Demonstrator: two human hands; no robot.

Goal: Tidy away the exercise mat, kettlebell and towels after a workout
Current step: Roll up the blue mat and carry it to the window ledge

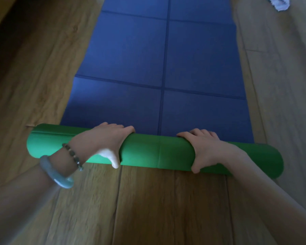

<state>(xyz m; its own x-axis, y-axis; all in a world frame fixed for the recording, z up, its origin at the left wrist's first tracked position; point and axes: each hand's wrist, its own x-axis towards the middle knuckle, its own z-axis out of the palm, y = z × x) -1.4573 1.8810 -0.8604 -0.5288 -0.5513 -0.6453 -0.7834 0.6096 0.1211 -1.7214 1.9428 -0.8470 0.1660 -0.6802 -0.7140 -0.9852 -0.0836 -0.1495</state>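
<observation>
Wooden floor (148, 209) fills the view, long planks running away from the camera, and down the middle of it lies the exercise mat (166, 59), blue face up, flat on the boards, creased into a grid of rectangular panels. At its near end the mat is wound into a fat green roll (148, 151), the green underside showing on the outside, lying crosswise on the floor and sticking out past the blue strip on both sides. Both bare forearms reach in from the bottom corners. The left hand (104, 140) is clamped over the roll left of centre, fingers curled across the top to the far side, thumb down the near face. The right hand (205, 149) grips the same way right of centre, fingers wrapped over, thumb hooked low at the front edge. A bare stretch of green shows between the two hands. Far off at the top right corner, a pale crumpled towel (279, 3) sits on the floor, cut off by the frame, well apart from the mat's edge. On the left wrist, a pale grey-blue bangle (55, 172), and just beside it, nearer the hand, a dark beaded bracelet (72, 155).
</observation>
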